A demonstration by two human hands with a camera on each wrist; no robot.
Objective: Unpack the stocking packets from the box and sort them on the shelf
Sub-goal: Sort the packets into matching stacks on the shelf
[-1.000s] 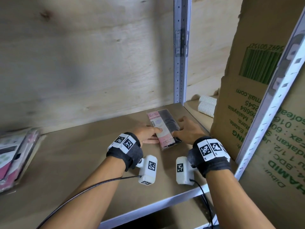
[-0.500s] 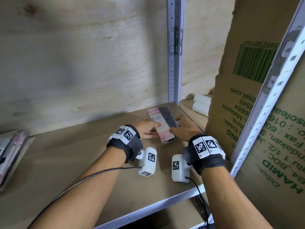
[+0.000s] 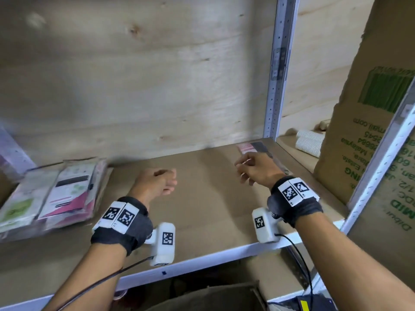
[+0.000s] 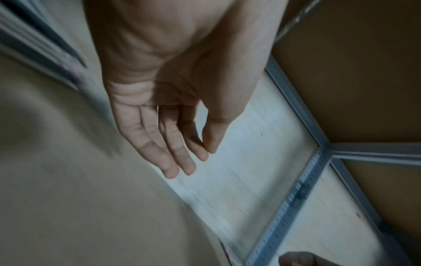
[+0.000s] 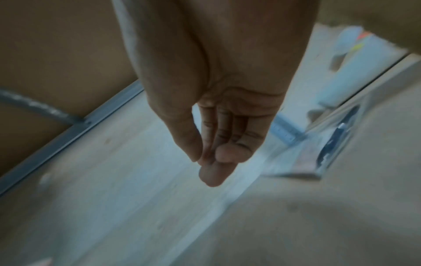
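Fingers (image 4: 168,144) loose, empty; pink-black stocking packet (image 3: 251,146) flat on shelf (image 3: 202,198).

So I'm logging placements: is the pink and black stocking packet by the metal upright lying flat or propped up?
Flat: the pink and black stocking packet lies on the brown shelf board, with the right hand empty in front of it.

both hands, the left hand (image 3: 157,184) and right hand (image 3: 256,170), are now off the stocking packet (image 3: 251,146), empty and loosely curled above the shelf (image 3: 213,198).
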